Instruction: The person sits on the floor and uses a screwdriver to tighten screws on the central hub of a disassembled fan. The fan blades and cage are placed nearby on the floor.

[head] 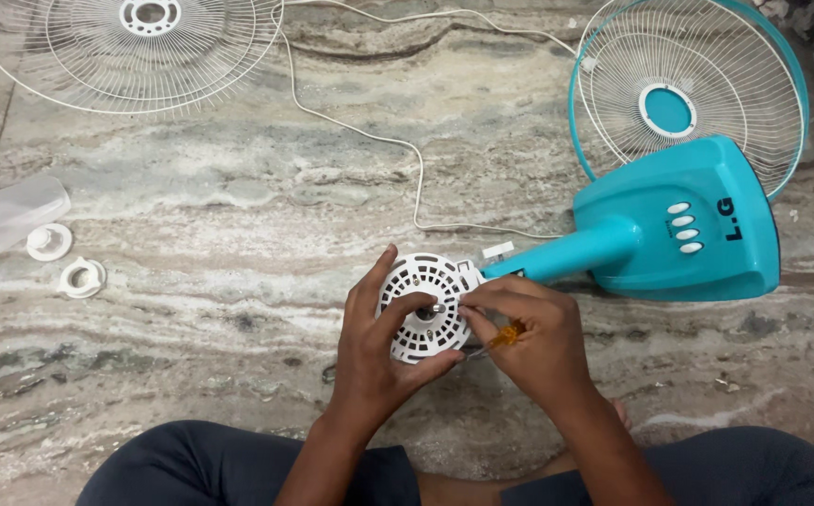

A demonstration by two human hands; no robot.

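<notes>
Motor housing [425,305], white, round, vented, sits low on the marble floor [238,187] near centre, at the end of the teal fan stand's neck [575,253]. Left hand [379,351] cups it from below and the left side, thumb up along the left rim, fingers curled under the lower edge, gripping it. Right hand [529,337] is just right of the housing, fingers pinched narrow on a small tool with an orange handle [505,335]; the fingertips touch the housing's right edge near the shaft at its centre. Tool tip is hidden, cannot tell what it meets.

Teal base [697,225] with four white buttons lies on its side to the right. Behind it, upper right, a teal-rimmed wire grille [707,56] leans on the floor. Second grille [126,47], white, lies flat at upper left. White cord [369,136] snakes across the floor from the top toward the stand. At far left a clear blade [4,220], partly cut off, with two white plastic rings [65,262] just beside it. Person's dark-trousered knees [191,464] frame the bottom edge.
</notes>
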